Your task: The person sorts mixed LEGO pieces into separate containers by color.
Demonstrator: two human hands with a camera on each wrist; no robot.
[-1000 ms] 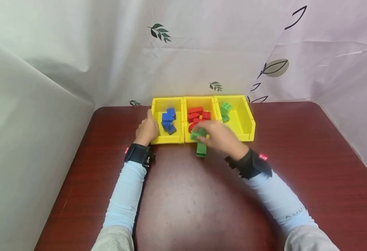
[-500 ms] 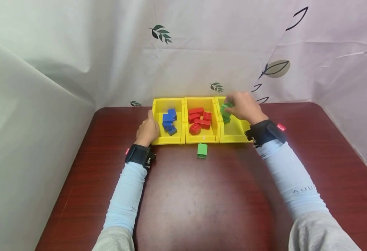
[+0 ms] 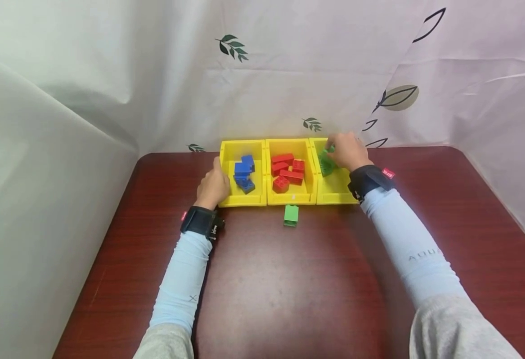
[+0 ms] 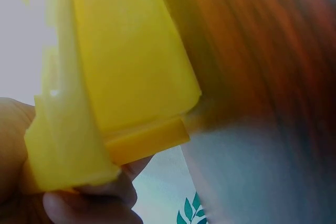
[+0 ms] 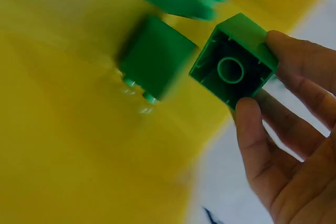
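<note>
My left hand (image 3: 212, 187) holds the outer side of the left yellow bin (image 3: 243, 200); in the left wrist view its fingers (image 4: 89, 208) curl round the bin's rim. Several blue blocks (image 3: 243, 169) lie inside that bin. Over the right yellow bin (image 3: 339, 198), my right hand (image 3: 349, 150) pinches a green toy block (image 5: 233, 59) between thumb and fingers. Its hollow underside faces the right wrist camera. Two other green blocks, one of them (image 5: 157, 56) with studs showing, lie close by in the bin. Another green block (image 3: 291, 215) sits on the table before the middle bin.
The middle yellow bin (image 3: 293, 198) holds several red blocks (image 3: 291, 176). All three bins stand side by side at the back of the dark red table (image 3: 289, 289). Behind them hangs a pale curtain (image 3: 262, 89) with leaf prints.
My right hand has carried the green block from above the middle bin's front, rightward and back, into the right bin. My left hand stays at the left bin's side.
</note>
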